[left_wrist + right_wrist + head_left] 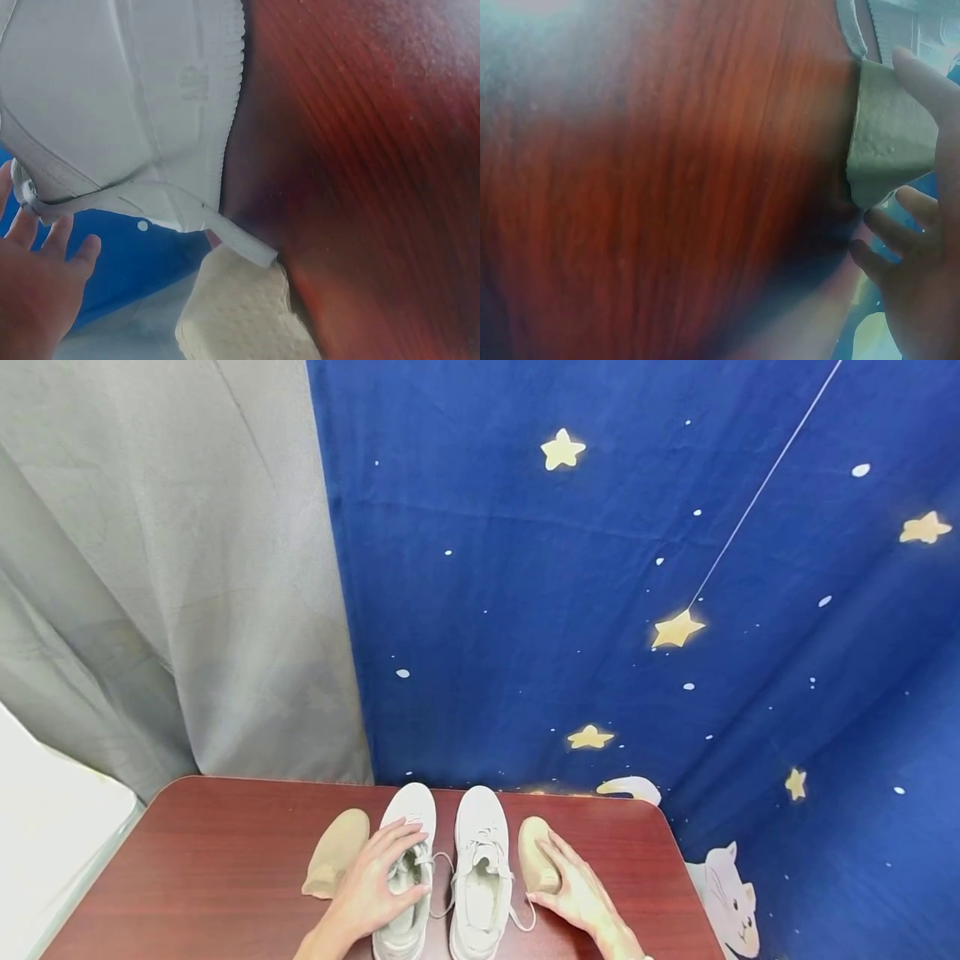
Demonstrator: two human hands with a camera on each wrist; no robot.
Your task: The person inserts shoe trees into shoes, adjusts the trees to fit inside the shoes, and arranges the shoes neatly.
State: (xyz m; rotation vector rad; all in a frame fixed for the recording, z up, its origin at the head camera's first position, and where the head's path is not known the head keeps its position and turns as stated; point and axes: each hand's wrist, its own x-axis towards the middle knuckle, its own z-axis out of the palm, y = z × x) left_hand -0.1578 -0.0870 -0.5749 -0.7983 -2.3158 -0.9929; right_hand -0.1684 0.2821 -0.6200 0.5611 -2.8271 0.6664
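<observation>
Two white lace-up sneakers stand side by side, toes toward the back. Over the left sneaker (414,802) is my left hand (378,878), fingers spread across the laces and thumb extended over the opening. Seen from the left wrist, its fingers reach the laced edge of that shoe. The right sneaker (482,822) has loosened laces. My right hand (581,892) holds a beige molded shoe insert (534,852) on the table, its thumb at one side and fingers at the other, which the right wrist view also shows.
A second beige shoe insert (337,852) lies left of the left sneaker. Loose laces (444,887) trail between the shoes. The red-brown table (210,860) ends close behind the toes, with a blue star-patterned curtain (510,610) and a grey curtain (247,610) beyond.
</observation>
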